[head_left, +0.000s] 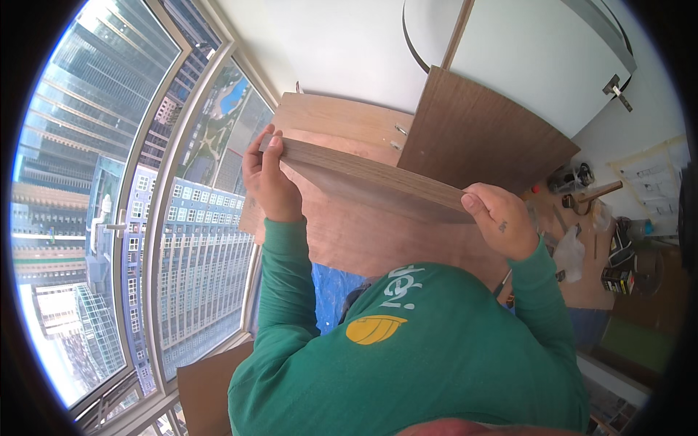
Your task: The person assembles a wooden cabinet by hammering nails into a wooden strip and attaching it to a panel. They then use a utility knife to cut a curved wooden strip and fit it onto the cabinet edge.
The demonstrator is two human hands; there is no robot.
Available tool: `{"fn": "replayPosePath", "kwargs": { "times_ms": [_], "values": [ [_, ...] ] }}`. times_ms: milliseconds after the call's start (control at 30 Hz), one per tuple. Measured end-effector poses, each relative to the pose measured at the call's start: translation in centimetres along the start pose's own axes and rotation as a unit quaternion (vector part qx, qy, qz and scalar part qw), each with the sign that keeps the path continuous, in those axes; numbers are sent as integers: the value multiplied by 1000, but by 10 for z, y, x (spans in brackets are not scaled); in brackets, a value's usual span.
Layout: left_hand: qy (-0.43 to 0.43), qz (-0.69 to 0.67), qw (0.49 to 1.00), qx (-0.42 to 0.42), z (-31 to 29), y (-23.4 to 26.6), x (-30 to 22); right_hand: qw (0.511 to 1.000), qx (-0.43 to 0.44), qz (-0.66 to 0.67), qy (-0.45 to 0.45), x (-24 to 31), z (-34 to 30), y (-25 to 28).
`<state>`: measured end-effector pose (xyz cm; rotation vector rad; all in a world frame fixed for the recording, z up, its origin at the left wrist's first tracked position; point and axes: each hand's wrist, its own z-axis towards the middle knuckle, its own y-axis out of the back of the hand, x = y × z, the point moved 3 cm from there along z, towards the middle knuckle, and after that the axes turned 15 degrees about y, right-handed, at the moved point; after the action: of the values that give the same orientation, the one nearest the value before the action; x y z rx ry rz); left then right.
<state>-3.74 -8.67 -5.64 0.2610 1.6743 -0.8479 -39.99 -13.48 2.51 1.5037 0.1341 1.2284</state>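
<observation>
A flat wood-grain board (378,173) is held up in front of me, its long narrow edge turned upward. My left hand (273,178) grips its left end, with thumb and fingers around the corner. At the other end my right hand (502,218) is closed on the board, thumb lying along the top edge; its other fingers are mostly hidden. Below the board spreads a plywood work surface (349,247). Just beyond stands a darker brown wood-grain panel (480,127), leaning near a large white panel (531,65).
Tall windows (196,218) line the left side. At the right, a cluttered wooden surface (582,283) carries a hammer-like tool (592,195), a clear plastic bag (569,254) and small boxes. A metal hinge (616,91) sits on the white panel. Blue sheeting (334,291) shows below the plywood.
</observation>
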Motion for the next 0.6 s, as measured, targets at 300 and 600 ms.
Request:
{"fn": "replayPosePath", "kwargs": {
  "times_ms": [300, 600],
  "values": [
    [-3, 15, 1000, 18, 2, 11, 9, 940, -161, 262, -150, -31, -49, -1],
    [0, 36, 998, 52, 7, 9, 15, 885, -278, 336, -162, -5, -98, -22]
  ]
}}
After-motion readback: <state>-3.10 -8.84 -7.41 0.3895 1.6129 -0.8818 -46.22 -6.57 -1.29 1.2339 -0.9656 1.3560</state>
